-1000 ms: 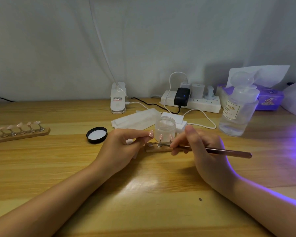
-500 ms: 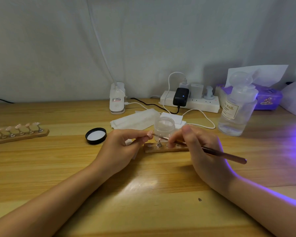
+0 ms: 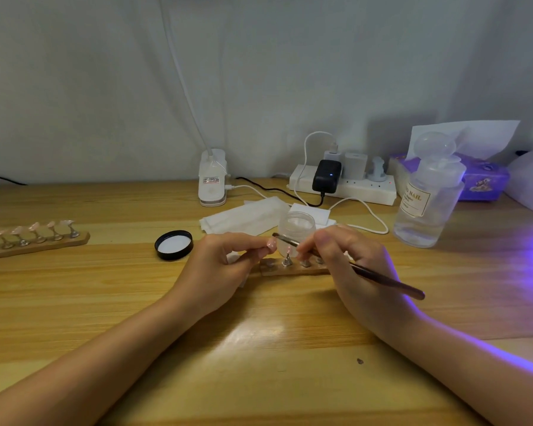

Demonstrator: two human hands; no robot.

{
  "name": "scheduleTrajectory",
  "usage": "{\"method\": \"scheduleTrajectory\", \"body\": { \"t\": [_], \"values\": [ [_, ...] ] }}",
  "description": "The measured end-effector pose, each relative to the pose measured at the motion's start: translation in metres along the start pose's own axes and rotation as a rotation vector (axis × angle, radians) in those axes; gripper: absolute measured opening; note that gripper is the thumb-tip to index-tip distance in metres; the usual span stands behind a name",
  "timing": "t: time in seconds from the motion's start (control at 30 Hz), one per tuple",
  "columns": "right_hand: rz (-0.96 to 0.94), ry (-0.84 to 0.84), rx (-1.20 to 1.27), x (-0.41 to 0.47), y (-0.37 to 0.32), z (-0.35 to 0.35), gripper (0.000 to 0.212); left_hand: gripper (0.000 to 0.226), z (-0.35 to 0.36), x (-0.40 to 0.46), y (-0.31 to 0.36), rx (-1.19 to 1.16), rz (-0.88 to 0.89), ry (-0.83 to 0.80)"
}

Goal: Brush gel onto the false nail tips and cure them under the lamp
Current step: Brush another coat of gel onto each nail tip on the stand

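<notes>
Gel application to a hand-held nail tip

Left hand [image 3: 219, 265] pinches the nail tip [image 3: 271, 243] above the wooden holder [image 3: 290, 269]; right hand [image 3: 345, 259] grasps the brush [image 3: 382, 279], bristles beside the tip. Risk: excess pressure may twist the tip from the pinch or flood gel over its edges.

Pale wooden table [image 3: 105, 302], grain running side to side, a glossy sheen near the middle. On the left, a raw-looking matt wooden strip [image 3: 40, 245] with shiny metal stems carrying pink glossy nail tips [image 3: 34, 227]. A black plastic round lid [image 3: 174, 245], white matt liner inside. Frosted translucent plastic jar [image 3: 296, 230] in the centre. Dark brown brush [image 3: 379, 279], its handle polished and smooth. White soft-looking cloth wipes [image 3: 243, 215] beyond. Far right, a clear glossy bottle [image 3: 425, 204] with a paper label.
</notes>
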State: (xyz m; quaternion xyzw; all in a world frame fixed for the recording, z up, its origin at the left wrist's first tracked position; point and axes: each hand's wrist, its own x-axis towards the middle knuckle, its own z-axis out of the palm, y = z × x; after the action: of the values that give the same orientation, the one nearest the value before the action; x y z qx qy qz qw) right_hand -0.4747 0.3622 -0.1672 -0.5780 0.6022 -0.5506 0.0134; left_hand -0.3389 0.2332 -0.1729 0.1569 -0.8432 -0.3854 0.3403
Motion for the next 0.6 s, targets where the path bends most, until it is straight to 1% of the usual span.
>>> {"method": "scheduleTrajectory", "body": {
  "t": [0.07,0.2,0.3,0.37,0.43,0.5,0.6],
  "values": [
    [-0.023,-0.026,0.008,-0.0016,0.0004,0.0002,0.038,0.023,0.0002,0.0003,0.0011,-0.004,0.0,0.017],
    [-0.032,-0.018,0.086,-0.0044,0.0001,-0.0009,0.035,0.016,0.001,-0.0003,0.004,-0.04,-0.006,0.015],
    [-0.013,0.029,0.002,-0.0016,-0.0005,-0.0009,0.033,0.017,0.0007,-0.0007,0.0044,-0.035,-0.01,0.009],
    [-0.022,0.031,-0.049,-0.0001,-0.0005,0.0003,0.033,0.018,0.0005,0.0001,0.0043,-0.018,-0.007,0.002],
    [-0.054,0.018,-0.063,-0.0008,0.0012,0.0015,0.037,0.022,0.0005,0.001,0.0035,0.003,-0.002,0.006],
    [-0.071,-0.001,-0.032,-0.0028,0.002,0.001,0.036,0.025,0.0005,0.001,0.0036,0.014,0.001,0.009],
    [-0.062,0.004,0.051,-0.0042,0.001,-0.0016,0.037,0.019,0.0004,-0.0001,0.0048,0.009,-0.007,0.003]
  ]
}}
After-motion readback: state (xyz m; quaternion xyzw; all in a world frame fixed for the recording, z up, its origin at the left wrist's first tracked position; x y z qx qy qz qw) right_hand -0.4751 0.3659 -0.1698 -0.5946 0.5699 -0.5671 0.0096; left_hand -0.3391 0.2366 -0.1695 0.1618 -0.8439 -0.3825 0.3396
